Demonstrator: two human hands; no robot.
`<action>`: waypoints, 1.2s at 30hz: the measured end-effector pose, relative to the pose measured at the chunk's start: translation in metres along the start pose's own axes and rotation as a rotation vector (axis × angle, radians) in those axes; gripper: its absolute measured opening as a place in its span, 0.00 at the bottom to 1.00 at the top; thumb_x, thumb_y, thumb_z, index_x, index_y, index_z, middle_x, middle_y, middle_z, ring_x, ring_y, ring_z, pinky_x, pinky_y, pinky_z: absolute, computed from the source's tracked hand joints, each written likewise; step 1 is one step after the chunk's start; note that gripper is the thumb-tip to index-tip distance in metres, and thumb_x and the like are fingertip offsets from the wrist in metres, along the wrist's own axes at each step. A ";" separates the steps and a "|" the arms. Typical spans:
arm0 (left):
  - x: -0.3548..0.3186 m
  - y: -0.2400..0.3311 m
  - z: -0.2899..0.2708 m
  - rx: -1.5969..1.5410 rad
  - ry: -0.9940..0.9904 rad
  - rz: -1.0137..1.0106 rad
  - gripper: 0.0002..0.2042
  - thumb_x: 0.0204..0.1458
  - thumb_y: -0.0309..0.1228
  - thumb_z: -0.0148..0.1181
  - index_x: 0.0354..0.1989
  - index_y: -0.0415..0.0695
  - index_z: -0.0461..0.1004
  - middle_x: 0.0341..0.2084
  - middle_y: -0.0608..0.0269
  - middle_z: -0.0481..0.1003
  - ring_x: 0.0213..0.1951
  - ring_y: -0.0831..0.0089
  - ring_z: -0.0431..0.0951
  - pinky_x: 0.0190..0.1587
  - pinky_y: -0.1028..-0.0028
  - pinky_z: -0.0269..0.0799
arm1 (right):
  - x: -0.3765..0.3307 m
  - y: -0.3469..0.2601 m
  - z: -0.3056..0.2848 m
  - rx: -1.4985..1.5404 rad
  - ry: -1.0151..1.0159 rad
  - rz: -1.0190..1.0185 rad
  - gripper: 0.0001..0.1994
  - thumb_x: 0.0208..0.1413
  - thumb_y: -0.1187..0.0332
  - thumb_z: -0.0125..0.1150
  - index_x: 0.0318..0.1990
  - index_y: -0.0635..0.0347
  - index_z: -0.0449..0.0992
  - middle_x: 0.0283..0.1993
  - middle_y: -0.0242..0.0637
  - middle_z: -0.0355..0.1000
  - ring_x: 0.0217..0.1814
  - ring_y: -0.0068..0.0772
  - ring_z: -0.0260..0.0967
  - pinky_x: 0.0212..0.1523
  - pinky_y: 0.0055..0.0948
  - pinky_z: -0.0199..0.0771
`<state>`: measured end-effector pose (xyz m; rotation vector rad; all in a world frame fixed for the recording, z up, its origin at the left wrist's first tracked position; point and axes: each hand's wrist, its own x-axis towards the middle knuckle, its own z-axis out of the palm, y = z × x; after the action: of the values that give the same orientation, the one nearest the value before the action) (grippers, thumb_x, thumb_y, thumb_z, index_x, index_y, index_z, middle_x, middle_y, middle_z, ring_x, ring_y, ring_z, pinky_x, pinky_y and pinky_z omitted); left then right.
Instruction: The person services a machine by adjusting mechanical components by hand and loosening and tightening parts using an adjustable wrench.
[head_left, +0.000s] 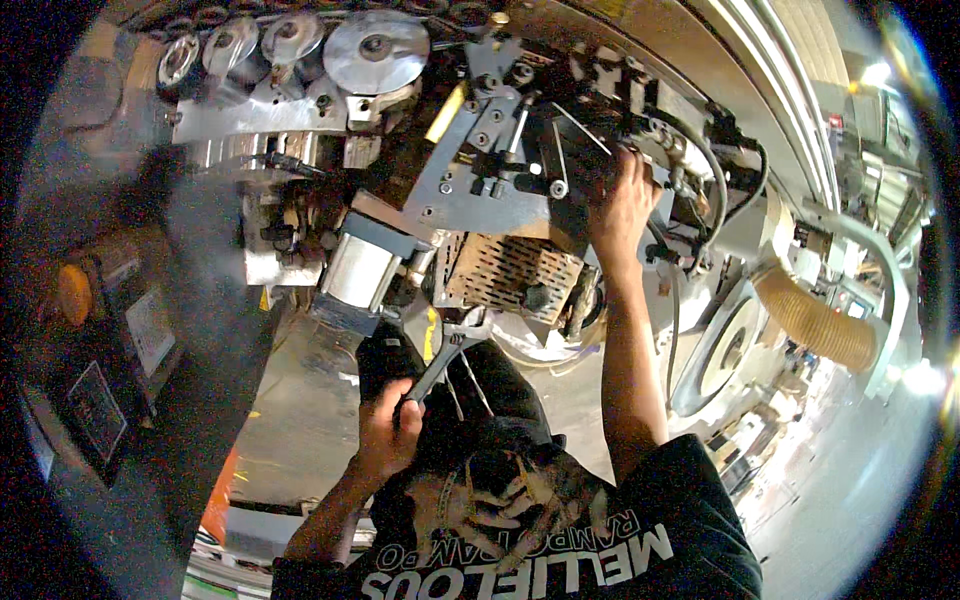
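Observation:
My left hand [388,425] is closed round the handle of an adjustable wrench [442,366], low in front of my body. The wrench's jaw end points up and to the right, apart from the machine. My right arm reaches up into the machine, where my right hand [622,205] has its fingers bent over a dark part beside a grey metal plate [465,200]. What those fingertips grip is hidden. On the plate are several bolts and a thin rod. Just above the wrench sits a silver cylinder [358,270] with dark end blocks.
Several round metal discs [376,52] line the machine's upper left. Below the plate is a slotted, rusty-brown guard [515,278]. Hoses [715,190] loop at the right, near my right hand. Farther right hangs a ribbed tan duct [815,318]. A dark panel [150,330] stands at left.

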<state>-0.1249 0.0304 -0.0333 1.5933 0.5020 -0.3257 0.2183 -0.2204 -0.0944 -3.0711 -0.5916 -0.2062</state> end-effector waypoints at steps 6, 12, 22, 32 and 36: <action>-0.001 0.009 0.001 -0.109 0.026 -0.070 0.14 0.66 0.38 0.52 0.45 0.37 0.73 0.21 0.67 0.71 0.24 0.82 0.67 0.26 0.75 0.63 | 0.005 -0.013 -0.014 -0.010 0.085 -0.026 0.28 0.48 0.67 0.63 0.60 0.57 0.66 0.55 0.47 0.69 0.54 0.52 0.69 0.54 0.48 0.62; -0.003 0.015 0.011 -0.138 0.092 -0.050 0.11 0.67 0.34 0.51 0.44 0.38 0.73 0.21 0.70 0.69 0.24 0.83 0.64 0.27 0.78 0.60 | 0.005 -0.019 -0.007 0.051 0.070 0.082 0.25 0.53 0.55 0.67 0.56 0.55 0.70 0.48 0.43 0.77 0.45 0.48 0.75 0.55 0.49 0.65; -0.001 0.023 0.027 -0.181 0.067 -0.033 0.08 0.66 0.27 0.49 0.47 0.37 0.72 0.21 0.71 0.68 0.24 0.84 0.62 0.27 0.78 0.59 | 0.013 -0.030 0.002 0.103 0.265 0.168 0.27 0.53 0.40 0.64 0.47 0.53 0.73 0.35 0.39 0.79 0.35 0.49 0.76 0.49 0.54 0.66; 0.012 0.038 0.041 -0.155 0.083 -0.074 0.15 0.65 0.39 0.53 0.47 0.38 0.71 0.21 0.72 0.66 0.21 0.86 0.59 0.24 0.79 0.53 | 0.012 -0.023 0.004 0.172 0.271 0.117 0.16 0.53 0.55 0.65 0.46 0.50 0.74 0.42 0.35 0.78 0.36 0.43 0.75 0.44 0.44 0.66; 0.023 0.036 0.042 -0.177 0.097 -0.104 0.19 0.65 0.44 0.54 0.48 0.36 0.71 0.22 0.71 0.68 0.22 0.86 0.60 0.24 0.81 0.54 | 0.012 -0.025 0.009 0.123 0.284 0.162 0.21 0.51 0.46 0.69 0.39 0.52 0.76 0.42 0.36 0.80 0.37 0.41 0.77 0.47 0.44 0.67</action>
<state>-0.0836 -0.0098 -0.0172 1.4187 0.6718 -0.2755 0.2216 -0.1923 -0.1021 -2.8768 -0.3266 -0.5668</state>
